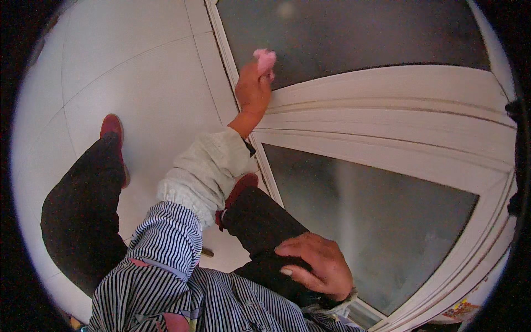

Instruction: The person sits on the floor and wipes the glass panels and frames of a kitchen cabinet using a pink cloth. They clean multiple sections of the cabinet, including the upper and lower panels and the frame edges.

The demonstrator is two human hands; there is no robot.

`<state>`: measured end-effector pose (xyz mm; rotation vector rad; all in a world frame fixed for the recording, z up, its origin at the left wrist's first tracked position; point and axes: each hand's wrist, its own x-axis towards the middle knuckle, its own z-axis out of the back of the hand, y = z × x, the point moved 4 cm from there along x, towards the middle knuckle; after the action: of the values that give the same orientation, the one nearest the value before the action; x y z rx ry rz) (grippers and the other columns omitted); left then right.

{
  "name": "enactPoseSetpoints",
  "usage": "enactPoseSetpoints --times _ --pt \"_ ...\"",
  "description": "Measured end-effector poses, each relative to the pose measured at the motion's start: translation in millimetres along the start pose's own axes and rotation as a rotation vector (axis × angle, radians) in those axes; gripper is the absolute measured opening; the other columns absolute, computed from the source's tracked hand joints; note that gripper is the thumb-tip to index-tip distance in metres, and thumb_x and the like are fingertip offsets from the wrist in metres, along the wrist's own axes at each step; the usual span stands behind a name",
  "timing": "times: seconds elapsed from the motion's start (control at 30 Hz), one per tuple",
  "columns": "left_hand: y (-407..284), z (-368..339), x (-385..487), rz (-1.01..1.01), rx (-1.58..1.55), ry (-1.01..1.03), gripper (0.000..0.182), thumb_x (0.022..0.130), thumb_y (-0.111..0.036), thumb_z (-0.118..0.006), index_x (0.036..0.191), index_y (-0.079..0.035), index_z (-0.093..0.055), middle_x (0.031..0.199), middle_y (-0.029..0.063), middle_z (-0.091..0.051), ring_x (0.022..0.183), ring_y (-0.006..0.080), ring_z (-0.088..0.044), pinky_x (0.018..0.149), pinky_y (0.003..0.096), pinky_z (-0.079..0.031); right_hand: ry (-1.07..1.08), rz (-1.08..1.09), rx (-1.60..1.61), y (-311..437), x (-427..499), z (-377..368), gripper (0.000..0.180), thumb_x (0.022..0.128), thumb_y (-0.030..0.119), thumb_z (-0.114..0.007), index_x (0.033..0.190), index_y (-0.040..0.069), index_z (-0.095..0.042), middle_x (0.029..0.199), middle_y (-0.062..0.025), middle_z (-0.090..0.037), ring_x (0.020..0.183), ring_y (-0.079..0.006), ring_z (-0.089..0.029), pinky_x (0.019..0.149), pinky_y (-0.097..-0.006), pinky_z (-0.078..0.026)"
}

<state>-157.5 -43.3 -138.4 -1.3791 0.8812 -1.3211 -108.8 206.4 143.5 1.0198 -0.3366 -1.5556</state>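
My left hand (252, 89) grips a crumpled pink cloth (265, 62), its arm stretched forward in a pale sleeve cover (203, 170). Hand and cloth are over the left edge of a white-framed door (352, 89), beside the corner of its upper dark glass pane (352, 37). Whether the cloth touches the frame or glass, I cannot tell. Lower right, my right hand (319, 265) lies on my bent right knee in dark trousers (265, 224), holding nothing, with thumb and fingers apart. Just beyond it is the lower glass pane (365, 224), hazy with pale streaks.
Large pale floor tiles (137, 83) spread to the left of the door. My red shoes (112, 124) stand on them, one close to the door's edge. A small brown object (207, 252) shows between my legs. Colourful printed material (460, 310) lies at the lower right.
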Motion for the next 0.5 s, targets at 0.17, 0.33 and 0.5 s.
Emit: enactPoseSetpoints --times 0.17,0.33,0.5 --pt "105 -18 -47 0.399 0.105 0.217 0.017 0.091 -0.013 -0.059 0.106 -0.015 -0.068 0.092 0.0116 -0.066 0.092 0.0349 -0.064 0.076 0.0475 -0.051 0.019 0.028 -0.042 1 3 3 0.033 0.081 0.013 -0.078 0.109 0.0 -0.069 0.105 -0.0178 -0.072 0.091 -0.0352 -0.07 0.08 -0.0407 -0.055" --pt "114 -1 -52 0.499 0.127 0.271 0.022 0.091 -0.025 -0.064 0.105 -0.008 -0.066 0.095 0.0132 -0.064 0.091 0.0346 -0.064 0.077 0.0478 -0.05 0.047 0.014 -0.05 -5 0 -2 0.034 0.081 0.014 -0.079 0.11 0.0 -0.069 0.104 -0.0178 -0.072 0.09 -0.0351 -0.07 0.079 -0.0406 -0.056" --pt "-53 15 -8 -0.073 -0.127 -0.035 0.031 0.081 -0.007 -0.06 0.11 -0.014 -0.068 0.098 0.0096 -0.065 0.093 0.0346 -0.061 0.077 0.0475 -0.051 0.047 0.046 -0.054 1 3 2 0.034 0.081 0.015 -0.079 0.11 0.0 -0.068 0.105 -0.0178 -0.071 0.09 -0.035 -0.069 0.079 -0.0408 -0.056"
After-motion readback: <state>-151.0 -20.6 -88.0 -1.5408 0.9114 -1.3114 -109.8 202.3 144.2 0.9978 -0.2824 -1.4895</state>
